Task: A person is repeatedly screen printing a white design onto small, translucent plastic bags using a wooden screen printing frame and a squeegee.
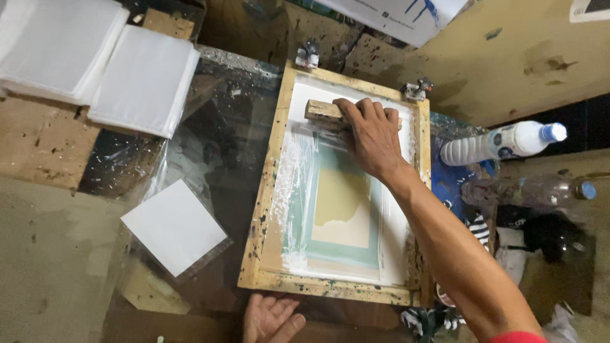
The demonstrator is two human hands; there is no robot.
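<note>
- A glass-topped work table (210, 133), spattered with paint, fills the scene.
- A wooden printing frame (264, 190) lies flat on it, right of centre, its mesh smeared white.
- Stacks of white sheets (143, 79) sit far left; one single white sheet (173, 225) lies near left.
- Two plastic bottles (502, 143) lie to the right.
- The right hand (372, 133) clasps a wooden squeegee (321, 111) at the frame's far end.
- The left hand (272, 319) rests open, fingers spread, at the frame's near edge.

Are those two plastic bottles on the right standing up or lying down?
Lying down: the white bottle and the clear bottle both rest on their sides, caps pointing right.
</note>
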